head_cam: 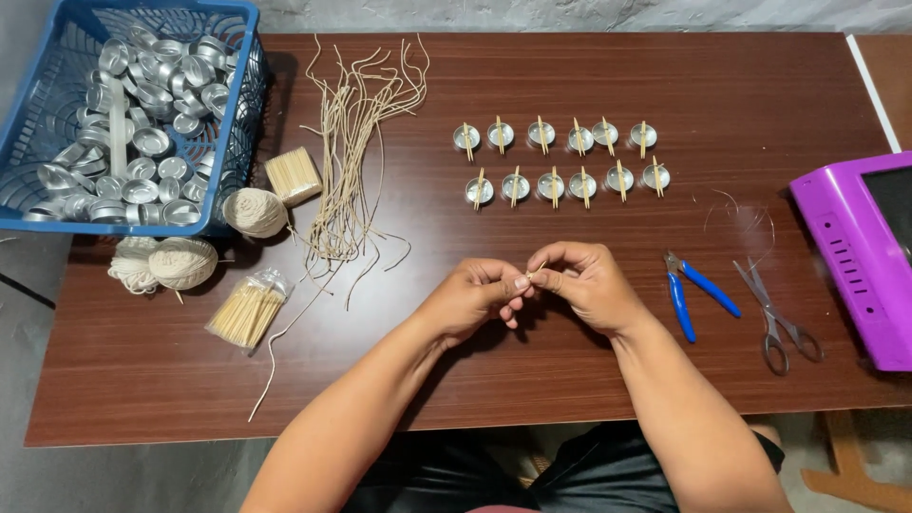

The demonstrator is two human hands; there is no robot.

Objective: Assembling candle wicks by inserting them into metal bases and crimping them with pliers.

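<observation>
My left hand [472,295] and my right hand [581,283] meet above the front middle of the brown table [760,85]. Their fingertips pinch a small pale piece, a short stick or bit of string [532,275], between them; most of it is hidden by the fingers. Beyond the hands stand two rows of small round metal cups [556,160], each with a thin wooden stick laid across its top. A bundle of cut beige strings [353,157] lies spread out to the left of the cups.
A blue basket [233,123] of several empty metal cups sits at the back left. Near it are balls of twine [182,261], a stick bundle [293,175] and a bag of sticks [247,312]. Blue-handled pliers [692,293], scissors [777,316] and a purple device [855,256] lie right.
</observation>
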